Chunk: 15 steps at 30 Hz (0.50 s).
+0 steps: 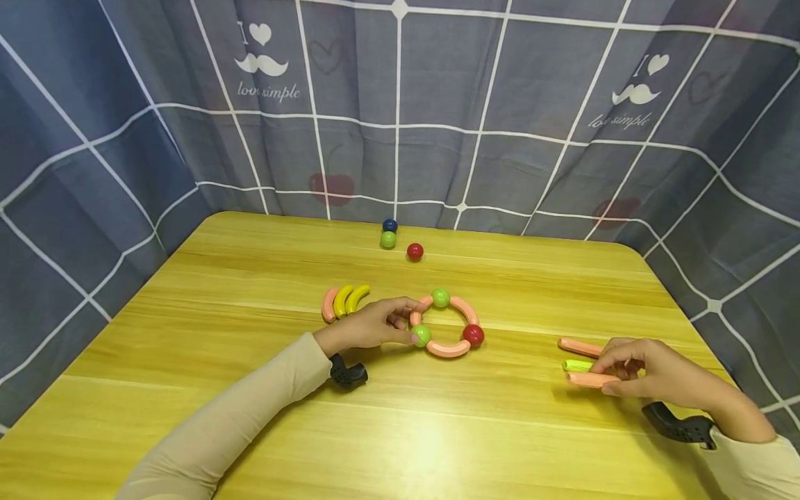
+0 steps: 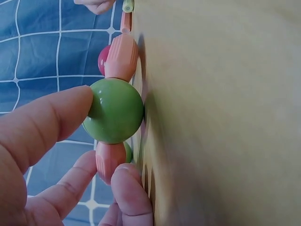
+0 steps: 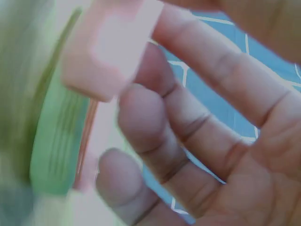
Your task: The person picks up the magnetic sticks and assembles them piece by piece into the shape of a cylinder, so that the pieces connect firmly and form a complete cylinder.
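A ring of balls and curved rods (image 1: 448, 350) lies on the table, with two green balls, a red ball (image 1: 473, 336) and pink curved rods. My left hand (image 1: 381, 323) holds its left side. In the left wrist view, the thumb presses the green ball (image 2: 115, 110) while fingers curl about the pink curved rod (image 2: 109, 159) beside it. At the right, my right hand (image 1: 665, 371) pinches a straight pink rod (image 1: 586, 380) between thumb and finger. A lime green rod (image 1: 576, 365) and another pink rod (image 1: 578, 346) lie just beyond it, partly hidden by the hand.
Behind the left hand lie two yellow curved rods (image 1: 341, 301) and a pink curved rod (image 1: 328, 305). Farther back are a blue ball (image 1: 390, 225), a green ball (image 1: 388, 240) and a red ball (image 1: 415, 251). A grey checked curtain (image 1: 450, 83) surrounds the wooden table (image 1: 350, 444).
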Each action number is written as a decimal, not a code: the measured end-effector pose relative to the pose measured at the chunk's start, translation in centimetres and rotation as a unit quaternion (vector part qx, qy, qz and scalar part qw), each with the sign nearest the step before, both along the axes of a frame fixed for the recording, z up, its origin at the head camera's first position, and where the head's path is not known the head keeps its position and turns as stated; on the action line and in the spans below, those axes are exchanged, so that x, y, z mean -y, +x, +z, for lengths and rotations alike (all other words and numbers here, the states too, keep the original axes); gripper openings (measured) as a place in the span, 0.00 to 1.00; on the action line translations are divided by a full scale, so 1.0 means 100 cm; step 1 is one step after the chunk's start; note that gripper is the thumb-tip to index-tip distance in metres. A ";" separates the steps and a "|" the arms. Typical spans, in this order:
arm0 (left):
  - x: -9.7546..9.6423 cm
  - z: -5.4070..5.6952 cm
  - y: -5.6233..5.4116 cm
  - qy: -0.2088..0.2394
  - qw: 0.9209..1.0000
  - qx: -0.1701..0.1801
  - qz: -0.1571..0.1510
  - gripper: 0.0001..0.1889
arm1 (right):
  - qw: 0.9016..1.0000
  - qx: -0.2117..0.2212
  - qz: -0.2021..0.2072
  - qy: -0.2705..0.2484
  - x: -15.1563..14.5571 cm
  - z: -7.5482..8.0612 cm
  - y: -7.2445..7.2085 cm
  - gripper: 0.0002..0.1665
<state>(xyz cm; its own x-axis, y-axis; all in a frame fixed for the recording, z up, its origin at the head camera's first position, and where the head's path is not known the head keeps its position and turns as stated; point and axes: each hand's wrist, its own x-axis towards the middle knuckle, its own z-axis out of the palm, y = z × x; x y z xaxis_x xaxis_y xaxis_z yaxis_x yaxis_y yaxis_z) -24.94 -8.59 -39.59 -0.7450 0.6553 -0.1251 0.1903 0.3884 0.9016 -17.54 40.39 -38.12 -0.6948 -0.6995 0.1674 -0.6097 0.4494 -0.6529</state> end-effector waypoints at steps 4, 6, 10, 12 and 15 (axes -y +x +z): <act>0.000 0.000 0.000 0.000 1.000 0.000 0.001 0.31 | 1.000 -0.020 -0.008 -0.014 0.014 0.002 -0.005 0.25; -0.001 0.000 -0.001 0.002 1.000 -0.001 -0.001 0.31 | 1.000 -0.011 -0.008 -0.027 0.023 0.003 -0.008 0.25; -0.001 -0.002 -0.001 0.011 1.000 0.001 -0.005 0.31 | 0.998 0.026 -0.006 -0.054 0.040 0.004 -0.015 0.22; 0.000 -0.002 -0.001 0.011 1.000 0.001 -0.004 0.31 | 0.997 0.034 -0.010 -0.065 0.049 0.004 -0.017 0.19; 0.000 -0.002 -0.001 0.007 1.000 0.003 0.000 0.31 | 0.996 0.031 -0.024 -0.079 0.061 0.003 -0.021 0.17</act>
